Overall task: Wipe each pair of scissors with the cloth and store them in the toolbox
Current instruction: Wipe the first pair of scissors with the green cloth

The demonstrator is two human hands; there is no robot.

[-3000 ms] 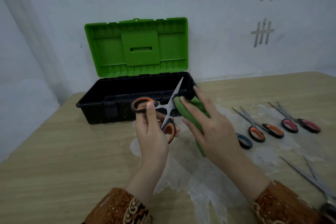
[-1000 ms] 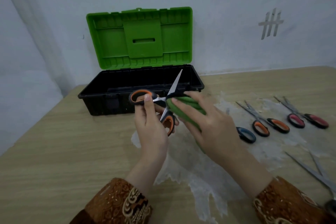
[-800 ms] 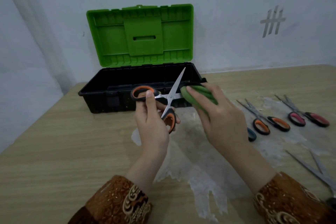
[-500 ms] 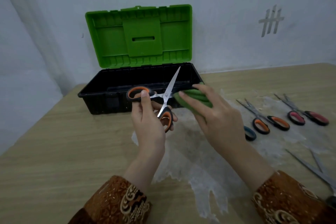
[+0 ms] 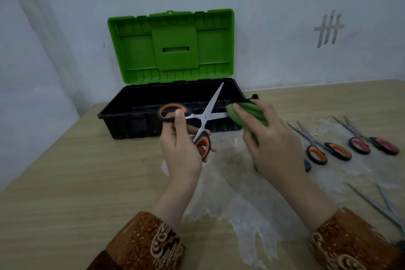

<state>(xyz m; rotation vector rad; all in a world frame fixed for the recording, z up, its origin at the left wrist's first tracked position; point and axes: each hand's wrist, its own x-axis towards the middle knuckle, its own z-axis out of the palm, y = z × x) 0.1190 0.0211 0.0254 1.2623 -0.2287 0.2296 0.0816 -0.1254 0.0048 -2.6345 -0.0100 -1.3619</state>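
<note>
Left hand (image 5: 179, 149) grips the orange-and-black scissors (image 5: 202, 120) by the handles, thumb laid on the upper loop, fingers curled round the lower one. Blades spread wide: one points up and away over the toolbox, the other runs rightward into the cloth.

Right hand (image 5: 271, 144) is clamped on the green cloth (image 5: 245, 116), which is folded round the rightward blade; fingers curl over the top of the wad. Blade tip hidden inside the cloth. Both hands held above the table, just in front of the toolbox.

Toolbox (image 5: 135, 114): black base, bright green lid (image 5: 173, 46) standing open against the wall. Cannot tell what lies inside; the interior is dark.

Under the hands, a crumpled sheet of clear plastic (image 5: 236, 193) spread on the wooden table (image 5: 65, 182).

To the right, lying on the plastic: a second orange-handled pair (image 5: 326, 151), then a pink-handled pair (image 5: 372, 143) beyond it, blades pointing away and left. A blue handle (image 5: 308, 165) peeks out beside the right wrist, mostly hidden. Near the right edge, long bare metal blades (image 5: 377, 206) of another pair, handles hard to make out.

Both sleeves (image 5: 142, 245) brown with an ornate pattern.
</note>
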